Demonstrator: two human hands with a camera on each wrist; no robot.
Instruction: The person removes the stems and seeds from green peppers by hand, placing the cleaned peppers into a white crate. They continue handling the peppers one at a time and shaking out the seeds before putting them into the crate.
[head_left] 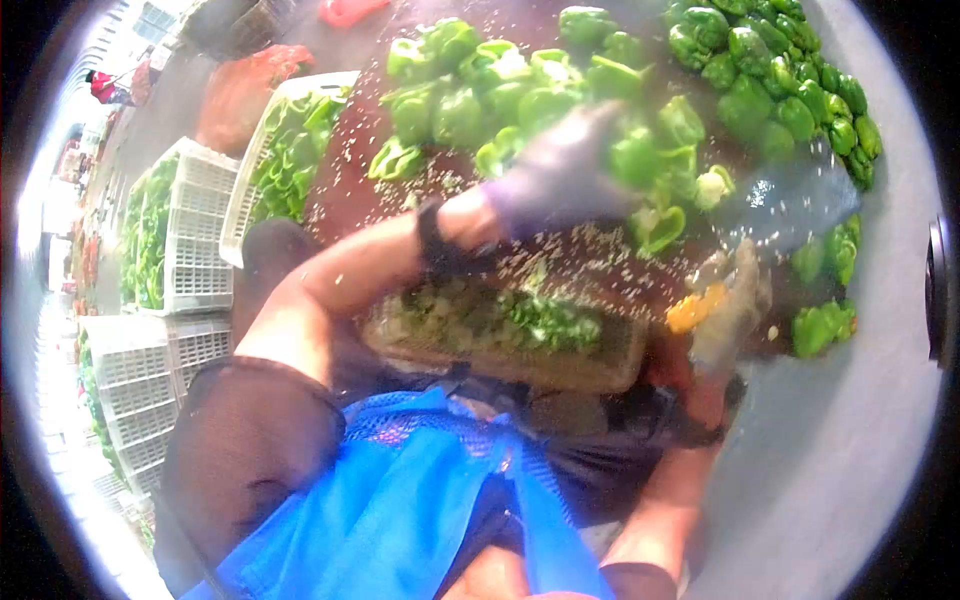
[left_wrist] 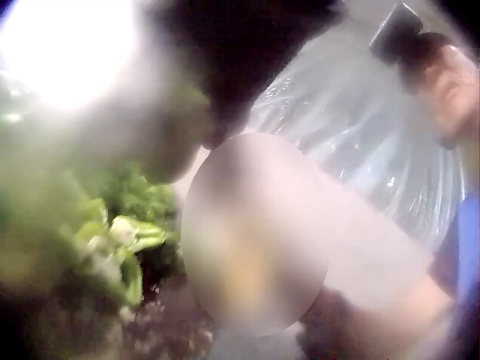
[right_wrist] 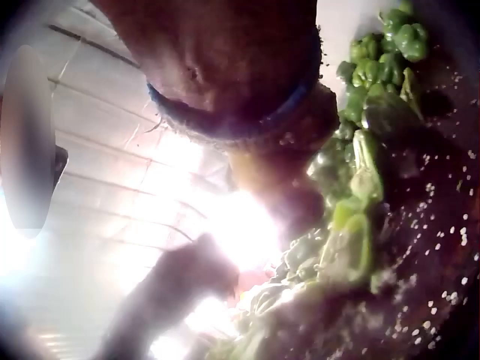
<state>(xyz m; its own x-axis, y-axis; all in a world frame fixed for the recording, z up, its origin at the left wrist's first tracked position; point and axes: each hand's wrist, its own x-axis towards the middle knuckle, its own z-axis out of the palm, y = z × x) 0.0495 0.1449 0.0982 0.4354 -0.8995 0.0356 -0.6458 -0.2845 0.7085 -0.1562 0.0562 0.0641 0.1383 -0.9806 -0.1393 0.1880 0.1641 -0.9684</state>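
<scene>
Nearest the camera, a blue garment (head_left: 390, 510) is seen. Ahead of it, a green pepper (head_left: 635, 158) is seen at the fingers of the gloved left hand (head_left: 560, 175), above a dark red surface (head_left: 345, 155); whether it is gripped cannot be told through the blur. Cut peppers (head_left: 480, 100) are heaped beyond that hand, and pale seeds (head_left: 580, 262) are scattered about. At the gloved right hand (head_left: 735, 310), a yellow-orange patch (head_left: 697, 308) is seen; how its fingers are set cannot be made out. Whole peppers (head_left: 770, 95) are piled at far right, near a bluish sheet (head_left: 790, 205). Green pieces (head_left: 550, 320) are held in a tray (head_left: 590, 375) between the arms; at left, white crates (head_left: 200, 240) are stocked with green produce.
</scene>
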